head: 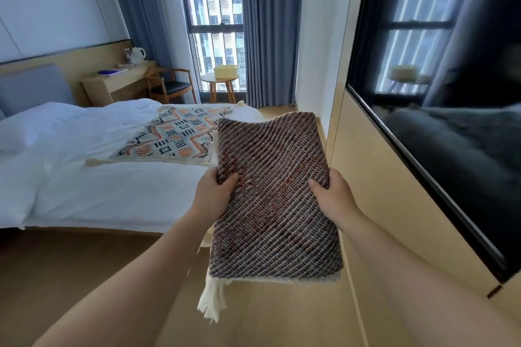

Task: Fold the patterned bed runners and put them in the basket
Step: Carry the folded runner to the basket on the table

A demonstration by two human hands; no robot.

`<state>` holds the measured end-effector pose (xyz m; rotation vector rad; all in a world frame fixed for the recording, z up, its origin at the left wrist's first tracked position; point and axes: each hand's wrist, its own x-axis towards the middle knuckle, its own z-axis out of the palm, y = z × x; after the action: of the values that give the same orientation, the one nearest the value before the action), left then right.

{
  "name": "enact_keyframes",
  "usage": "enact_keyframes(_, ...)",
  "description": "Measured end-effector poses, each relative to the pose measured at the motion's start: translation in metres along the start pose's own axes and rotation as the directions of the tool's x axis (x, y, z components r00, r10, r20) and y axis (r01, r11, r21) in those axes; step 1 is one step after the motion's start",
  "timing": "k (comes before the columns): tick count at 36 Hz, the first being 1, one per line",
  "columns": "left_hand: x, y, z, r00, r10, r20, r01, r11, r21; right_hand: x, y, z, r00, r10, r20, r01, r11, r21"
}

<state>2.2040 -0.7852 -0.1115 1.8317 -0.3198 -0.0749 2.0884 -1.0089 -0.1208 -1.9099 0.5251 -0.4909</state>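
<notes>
A folded bed runner (275, 200), its brown woven back side showing and a white tassel hanging from its near corner, is held up in front of me beside the bed. My left hand (215, 194) grips its left edge and my right hand (334, 196) grips its right edge. A second runner (176, 135) with an orange, blue and cream pattern lies spread across the foot of the white bed (84, 177). A pale yellow basket (225, 71) stands far off on a small round table (218, 82) by the window.
A wooden desk (118, 82) with a kettle and a chair (174, 87) stand beyond the bed. Blue curtains (270, 28) frame the window. A wall with a dark TV screen (451, 93) runs along my right. Wooden floor lies between bed and wall.
</notes>
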Motion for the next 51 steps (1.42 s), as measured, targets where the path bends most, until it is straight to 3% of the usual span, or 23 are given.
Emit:
enact_keyframes(10,0.171,-0.032,0.022,0.998,-0.041,0.051,0.042,0.999,-0.019,0.16,0.002,0.059,0.997,0.069,0.037,-0.067,0.996,-0.067)
enact_keyframes(24,0.365,-0.025,0.086,0.989,-0.012,0.148,0.01,1.0,0.013,0.341,0.029,0.073,0.994,0.07,-0.088,-0.069,0.997,0.015)
enact_keyframes(41,0.55,-0.005,0.229,0.996,-0.086,0.003,0.086,0.995,-0.046,0.612,0.072,0.012,0.999,0.003,-0.041,0.0,0.996,0.092)
enact_keyframes(51,0.66,-0.026,0.261,0.998,-0.022,-0.067,0.029,0.995,0.095,0.723,0.09,0.024,1.0,-0.028,0.011,0.028,0.999,0.033)
